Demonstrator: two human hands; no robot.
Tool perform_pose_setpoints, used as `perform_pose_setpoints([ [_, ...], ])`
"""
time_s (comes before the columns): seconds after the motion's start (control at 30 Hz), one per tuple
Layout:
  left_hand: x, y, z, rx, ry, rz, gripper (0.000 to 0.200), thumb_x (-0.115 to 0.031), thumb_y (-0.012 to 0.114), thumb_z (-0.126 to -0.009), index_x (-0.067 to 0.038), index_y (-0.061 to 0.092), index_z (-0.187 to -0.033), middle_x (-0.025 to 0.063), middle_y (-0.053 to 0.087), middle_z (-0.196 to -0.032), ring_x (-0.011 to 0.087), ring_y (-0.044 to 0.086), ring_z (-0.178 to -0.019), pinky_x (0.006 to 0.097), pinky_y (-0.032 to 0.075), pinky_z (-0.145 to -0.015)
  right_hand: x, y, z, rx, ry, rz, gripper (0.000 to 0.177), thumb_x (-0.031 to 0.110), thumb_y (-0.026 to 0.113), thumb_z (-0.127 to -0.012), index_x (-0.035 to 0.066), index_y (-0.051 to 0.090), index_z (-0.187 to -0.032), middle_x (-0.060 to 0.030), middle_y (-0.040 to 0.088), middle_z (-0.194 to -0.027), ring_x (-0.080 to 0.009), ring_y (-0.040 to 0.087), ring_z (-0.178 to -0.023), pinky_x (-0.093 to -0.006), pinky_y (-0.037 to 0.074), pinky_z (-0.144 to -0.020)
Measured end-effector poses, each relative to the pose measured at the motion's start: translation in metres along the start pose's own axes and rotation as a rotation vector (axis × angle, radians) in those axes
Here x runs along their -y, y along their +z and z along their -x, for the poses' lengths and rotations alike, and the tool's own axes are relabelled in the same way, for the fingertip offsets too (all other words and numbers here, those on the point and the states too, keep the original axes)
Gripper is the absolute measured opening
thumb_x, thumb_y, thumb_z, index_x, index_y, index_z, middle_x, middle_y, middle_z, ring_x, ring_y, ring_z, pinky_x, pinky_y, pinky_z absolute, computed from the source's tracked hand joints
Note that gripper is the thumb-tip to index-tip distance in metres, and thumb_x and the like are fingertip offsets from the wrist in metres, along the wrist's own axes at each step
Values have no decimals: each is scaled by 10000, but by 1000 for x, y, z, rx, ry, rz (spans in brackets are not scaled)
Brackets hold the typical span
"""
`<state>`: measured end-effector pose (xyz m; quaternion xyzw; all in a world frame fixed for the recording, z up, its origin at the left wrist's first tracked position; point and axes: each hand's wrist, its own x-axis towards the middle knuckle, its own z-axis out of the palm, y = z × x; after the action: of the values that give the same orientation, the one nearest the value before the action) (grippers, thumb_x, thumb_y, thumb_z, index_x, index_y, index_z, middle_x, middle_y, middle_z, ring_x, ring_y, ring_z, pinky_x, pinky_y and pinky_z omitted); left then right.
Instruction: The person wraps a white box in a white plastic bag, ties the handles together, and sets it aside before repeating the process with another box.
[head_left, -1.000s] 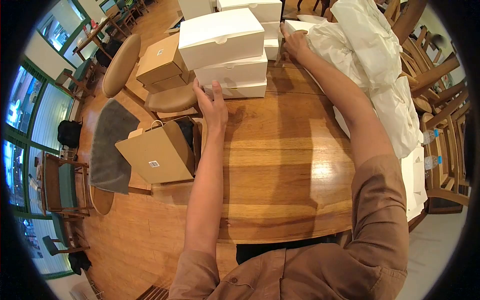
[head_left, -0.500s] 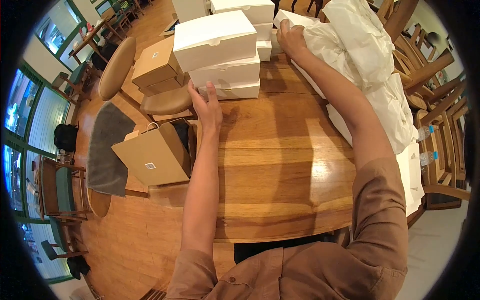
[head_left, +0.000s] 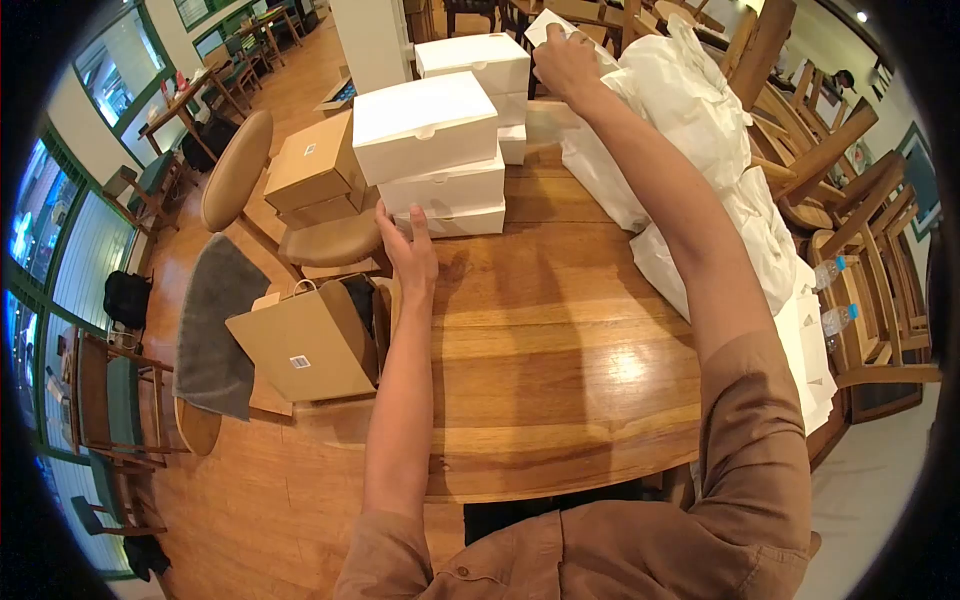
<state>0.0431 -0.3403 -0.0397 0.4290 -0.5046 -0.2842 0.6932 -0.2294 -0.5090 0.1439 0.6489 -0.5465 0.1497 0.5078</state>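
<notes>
Three white lidded cardboard boxes [head_left: 430,130] stand stacked on the wooden table, the top one set slightly askew. My left hand [head_left: 410,255] is at the stack's near left corner, fingers and thumb apart against the lower boxes. At the table's far right, my right hand [head_left: 568,65] has its fingers curled over a flat white piece [head_left: 548,24], which looks like part of a white paper bag. Crumpled white bags [head_left: 690,120] lie beneath and beside my right forearm. Behind the front stack rises another stack of white boxes [head_left: 478,58].
Brown cardboard boxes [head_left: 312,160] rest on a tan chair [head_left: 237,170] at the left. Nearer is an open brown paper bag [head_left: 305,345] beside a grey cloth [head_left: 215,330]. Plastic bottles [head_left: 838,320] and wooden chairs [head_left: 870,290] line the right side.
The view has tilted up, so the table and boxes sit lower. My right hand has shifted slightly left at the white piece; my left hand stays by the stack.
</notes>
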Motion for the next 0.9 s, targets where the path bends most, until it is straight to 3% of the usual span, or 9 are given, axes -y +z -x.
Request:
perform_pose_setpoints([
  [0.1,-1,0,0,12,-26,-21,805,-534,546,-1000,61,293,-1479,264,405,-1470,341,390,-1379,435,288,-1152,-8,-25,-18,98,-23,-134,251,207,677,-818,32,789,-960,-232,623,-1178,-543,639,-930,-549,548,-724],
  [0.3,-3,0,0,18,-8,-25,804,-552,537,-996,44,300,-1481,255,387,-1488,349,379,-1388,458,278,-1157,-17,-89,-46,-153,-6,-178,221,235,703,-779,38,766,-857,-149,646,-1102,-372,682,-899,-459,571,-717],
  [0.37,-5,0,1,13,-28,-31,769,-523,535,-1008,38,304,-1480,257,403,-1477,352,381,-1387,456,297,-1147,-26,-148,-40,15,-95,-292,479,342,707,-822,-17,656,-1133,-233,548,-1169,-399,585,-1025,-486,546,-824],
  [0.4,0,-1,0,19,-26,-29,769,-523,535,-1008,38,304,-1480,257,403,-1477,352,381,-1387,456,297,-1147,-32,-182,-29,-181,-168,-289,292,244,689,-802,10,726,-973,-185,599,-1131,-347,634,-937,-429,587,-703],
  [0.5,9,-4,-1,54,12,-30,724,-484,528,-1024,31,304,-1481,257,440,-1446,349,410,-1365,453,325,-1127,-45,-240,-3,-286,-264,-365,342,273,712,-798,49,714,-1057,-194,579,-1170,-353,617,-984,-464,574,-768],
  [0.57,2,-2,0,44,-9,-5,740,-530,511,-1024,14,290,-1476,170,463,-1373,257,458,-1234,383,345,-1087,-49,-273,26,-558,-341,-297,176,213,684,-807,46,722,-843,-124,639,-1056,-292,659,-840,-415,562,-666],
  [0.7,-8,-7,4,142,-69,6,779,-574,485,-1018,9,279,-1493,216,442,-1416,297,436,-1308,412,334,-1108,-44,-336,99,-426,-394,-336,156,109,671,-767,-33,651,-827,-119,613,-983,-243,609,-772,-340,533,-576],
  [0.77,-5,-5,5,117,-53,-12,773,-557,508,-1014,14,288,-1485,234,459,-1399,313,455,-1302,424,355,-1095,-29,-344,151,-177,-281,-503,215,159,705,-768,11,731,-923,-146,646,-1155,-335,644,-996,-388,578,-745],
  [0.9,-6,-6,12,12,-136,-39,808,-578,519,-1000,13,269,-1490,245,465,-1386,329,456,-1314,431,360,-1093,-21,-378,216,-158,-523,-310,251,161,660,-760,-71,732,-824,-200,633,-1109,-403,636,-987,-426,564,-744],
])
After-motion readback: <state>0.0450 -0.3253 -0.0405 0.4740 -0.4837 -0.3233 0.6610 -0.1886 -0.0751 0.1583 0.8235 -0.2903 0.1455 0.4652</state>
